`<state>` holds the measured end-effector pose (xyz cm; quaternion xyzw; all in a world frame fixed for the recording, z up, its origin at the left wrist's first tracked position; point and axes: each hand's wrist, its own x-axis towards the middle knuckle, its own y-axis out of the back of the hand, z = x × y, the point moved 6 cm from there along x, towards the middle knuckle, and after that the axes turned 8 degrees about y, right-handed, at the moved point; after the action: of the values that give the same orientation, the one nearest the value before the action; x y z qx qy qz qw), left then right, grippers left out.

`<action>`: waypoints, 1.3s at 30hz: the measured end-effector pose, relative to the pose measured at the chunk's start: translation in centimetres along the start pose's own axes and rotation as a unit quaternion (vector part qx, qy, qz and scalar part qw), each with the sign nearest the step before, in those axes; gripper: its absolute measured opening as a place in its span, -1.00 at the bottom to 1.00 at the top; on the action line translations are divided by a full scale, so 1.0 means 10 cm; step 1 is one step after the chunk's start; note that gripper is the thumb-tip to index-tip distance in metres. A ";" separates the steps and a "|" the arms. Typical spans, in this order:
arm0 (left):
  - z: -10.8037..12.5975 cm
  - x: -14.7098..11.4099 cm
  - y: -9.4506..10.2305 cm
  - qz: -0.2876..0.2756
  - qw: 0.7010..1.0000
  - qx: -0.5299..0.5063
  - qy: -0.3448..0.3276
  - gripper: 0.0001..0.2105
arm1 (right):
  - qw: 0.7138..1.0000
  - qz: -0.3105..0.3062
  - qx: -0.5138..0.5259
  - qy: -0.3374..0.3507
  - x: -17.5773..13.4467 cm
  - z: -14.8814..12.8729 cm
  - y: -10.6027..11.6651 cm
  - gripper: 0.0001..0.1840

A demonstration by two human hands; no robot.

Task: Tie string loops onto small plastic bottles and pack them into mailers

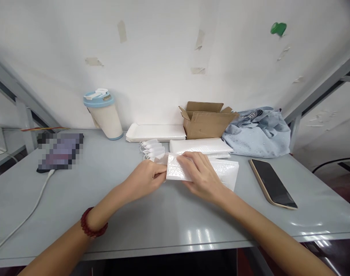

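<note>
A white bubble mailer point(176, 168) is held a little above the grey table, between both hands. My right hand point(202, 174) is closed over its upper face, thumb below. At the mailer's left end, my left hand point(149, 176) has its fingers pinched together at the edge; a translucent flap shows just above them. Behind the left hand lie several small white tagged pouches point(153, 147) with string loops. Another white bubble mailer point(228, 172) lies flat beyond the right hand, and a stack of mailers point(200, 147) rests behind it.
At the back stand an open cardboard box point(208, 124), a stack of white envelopes point(156, 132) and a blue-lidded cup point(104, 113). Pale blue fabric point(258, 134) is heaped at back right. A phone point(274, 184) lies right; a blurred device point(60, 151) with a cable point(34, 207) lies left.
</note>
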<state>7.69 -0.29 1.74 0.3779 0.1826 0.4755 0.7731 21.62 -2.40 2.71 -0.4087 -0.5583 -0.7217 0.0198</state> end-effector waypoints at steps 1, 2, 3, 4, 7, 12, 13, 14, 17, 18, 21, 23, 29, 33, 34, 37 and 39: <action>0.00 0.00 0.03 0.005 1.000 -0.014 0.007 -0.72 | 1.000 0.000 0.002 -0.002 0.00 0.01 0.01 -0.44; 0.00 0.00 0.08 0.020 0.999 -0.028 0.016 -0.72 | 1.000 0.001 0.002 -0.004 0.00 0.02 0.02 -0.44; -0.02 -0.01 0.15 0.046 0.998 -0.040 0.029 -0.73 | 1.000 0.002 0.002 -0.006 0.01 0.03 0.03 -0.45; -0.04 -0.01 0.22 0.080 0.994 -0.052 0.047 -0.76 | 1.000 0.006 0.000 -0.008 0.01 0.04 0.05 -0.45; -0.17 -0.03 0.44 0.192 0.971 -0.089 0.113 -0.81 | 1.000 0.015 -0.006 -0.014 0.02 0.09 0.10 -0.45; -0.23 0.00 0.46 0.187 0.965 -0.120 0.139 -0.70 | 1.000 0.021 -0.006 -0.001 0.02 0.09 0.13 -0.46; -0.22 0.02 0.41 0.159 0.969 -0.127 0.138 -0.74 | 1.000 0.022 -0.007 0.006 0.02 0.08 0.13 -0.47; -0.21 0.03 0.36 0.129 0.972 -0.137 0.139 -0.74 | 1.000 0.021 -0.011 0.012 0.03 0.07 0.13 -0.47; -0.19 0.04 0.24 0.075 0.969 -0.175 0.155 -0.63 | 0.999 0.017 -0.049 0.015 0.03 0.05 0.13 -0.49; -0.20 0.04 0.21 0.072 0.965 -0.190 0.167 -0.62 | 0.998 0.015 -0.068 0.012 0.03 0.04 0.12 -0.50; -0.24 0.03 0.15 0.067 0.940 -0.270 0.199 -0.65 | 0.993 0.000 -0.117 0.010 0.01 0.01 0.06 -0.49; -0.26 0.04 0.11 0.060 0.914 -0.340 0.214 -0.70 | 0.989 -0.007 -0.147 0.007 0.00 -0.02 -0.01 -0.49; -0.28 0.02 0.08 0.036 0.854 -0.453 0.254 -0.72 | 0.978 -0.014 -0.208 -0.011 -0.03 -0.06 -0.12 -0.51; -0.26 0.01 0.03 0.008 0.865 -0.421 0.273 -0.71 | 0.980 -0.022 -0.199 0.017 -0.03 -0.10 -0.12 -0.51; -0.24 0.00 0.01 0.006 0.871 -0.409 0.273 -0.72 | 0.980 -0.024 -0.197 0.023 -0.03 -0.11 -0.11 -0.52; -0.18 0.00 -0.03 0.008 0.884 -0.393 0.252 -0.68 | 0.980 -0.024 -0.196 0.037 -0.02 -0.16 -0.11 -0.53; -0.14 0.00 -0.05 0.017 0.886 -0.397 0.240 -0.64 | 0.979 -0.023 -0.198 0.044 -0.01 -0.19 -0.11 -0.54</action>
<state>7.10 0.21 0.40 -0.0834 0.1525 0.5973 0.7830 20.07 -3.62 1.75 -0.3593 -0.4124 -0.8355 -0.0529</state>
